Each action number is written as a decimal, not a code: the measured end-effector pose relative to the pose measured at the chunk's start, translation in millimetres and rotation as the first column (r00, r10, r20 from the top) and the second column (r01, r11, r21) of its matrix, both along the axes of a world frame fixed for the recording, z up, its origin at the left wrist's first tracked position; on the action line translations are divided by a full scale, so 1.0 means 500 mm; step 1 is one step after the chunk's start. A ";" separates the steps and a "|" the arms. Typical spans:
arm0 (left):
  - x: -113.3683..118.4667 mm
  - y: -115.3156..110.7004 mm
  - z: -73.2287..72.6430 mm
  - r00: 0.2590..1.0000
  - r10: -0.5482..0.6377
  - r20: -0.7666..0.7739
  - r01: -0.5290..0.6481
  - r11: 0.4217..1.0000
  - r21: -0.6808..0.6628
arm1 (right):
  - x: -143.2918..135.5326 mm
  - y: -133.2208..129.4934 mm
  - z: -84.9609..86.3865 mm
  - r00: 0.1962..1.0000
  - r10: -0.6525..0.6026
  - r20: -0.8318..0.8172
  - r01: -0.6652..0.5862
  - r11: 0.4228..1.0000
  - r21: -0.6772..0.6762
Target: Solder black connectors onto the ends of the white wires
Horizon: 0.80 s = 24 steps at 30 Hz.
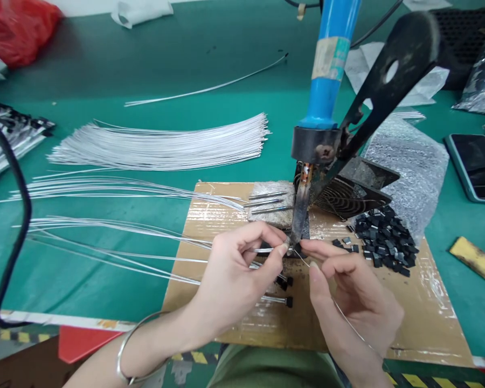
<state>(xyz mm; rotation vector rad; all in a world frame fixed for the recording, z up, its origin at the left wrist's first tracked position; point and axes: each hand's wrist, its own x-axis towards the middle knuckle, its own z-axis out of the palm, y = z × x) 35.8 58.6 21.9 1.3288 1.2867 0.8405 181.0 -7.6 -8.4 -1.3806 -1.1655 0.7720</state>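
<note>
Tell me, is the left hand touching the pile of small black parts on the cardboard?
Apart. The head view shows the left hand beside the soldering iron tip, with bare cardboard separating it from the pile of black parts.

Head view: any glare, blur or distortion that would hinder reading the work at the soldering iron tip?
Head view: even overhead light; glare on the taped cardboard and the foil bag. Wide-angle bending curves the table edges. The left hand, right hand and soldering iron are sharp, but the thin solder wire and the iron's tip are too small to read clearly.

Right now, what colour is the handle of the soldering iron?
Blue. The soldering iron handle shows best in the head view.
</note>
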 end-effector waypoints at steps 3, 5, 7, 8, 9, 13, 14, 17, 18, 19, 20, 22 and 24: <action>0.001 -0.002 0.003 1.000 0.001 -0.019 -0.001 1.000 -0.005 | -0.001 0.001 0.001 1.000 0.001 0.005 -0.001 1.000 0.006; 0.001 -0.004 0.005 1.000 0.000 -0.029 0.000 1.000 -0.003 | -0.002 0.001 0.001 1.000 -0.005 0.011 0.004 1.000 0.010; 0.001 -0.004 0.007 1.000 0.002 -0.029 -0.002 1.000 0.000 | -0.003 0.002 0.000 1.000 -0.009 0.015 0.009 1.000 0.025; 0.001 -0.004 0.007 1.000 0.003 -0.027 -0.003 1.000 0.001 | -0.003 0.002 0.000 1.000 -0.010 0.015 0.009 1.000 0.030; 0.001 -0.005 0.007 1.000 0.004 -0.027 -0.004 1.000 0.001 | -0.003 0.001 -0.001 1.000 -0.010 0.014 0.009 0.999 0.032; 0.003 -0.004 0.004 1.000 0.001 -0.024 -0.001 1.000 -0.005 | -0.001 -0.001 0.000 1.000 0.004 0.004 -0.004 1.000 0.011; 0.003 -0.004 0.003 1.000 0.001 -0.024 -0.001 1.000 -0.004 | 0.000 -0.001 0.000 1.000 0.007 0.003 -0.007 1.000 0.008; 0.002 -0.004 0.002 0.999 -0.002 -0.034 0.002 1.000 0.000 | -0.001 -0.001 0.001 1.000 0.003 0.006 -0.003 1.000 0.004; 0.002 -0.004 0.001 0.999 -0.004 -0.039 0.004 1.000 -0.001 | -0.001 0.000 0.000 1.000 -0.001 0.007 0.001 1.000 0.006; 0.001 -0.004 0.001 0.999 -0.006 -0.041 0.006 1.000 0.001 | -0.002 0.000 0.000 1.000 -0.004 0.008 0.004 1.000 0.008; 0.001 -0.005 0.001 0.999 -0.007 -0.042 0.007 1.000 0.000 | -0.003 0.000 0.000 1.000 -0.008 0.007 0.008 1.000 0.011; 0.000 -0.006 -0.001 0.999 -0.008 -0.045 0.008 1.000 0.000 | -0.004 0.001 0.000 1.000 -0.013 0.005 0.013 1.000 0.013; 0.000 -0.007 -0.002 0.999 -0.008 -0.052 0.008 1.000 -0.004 | -0.004 0.000 -0.001 1.000 -0.014 0.007 0.014 1.000 0.012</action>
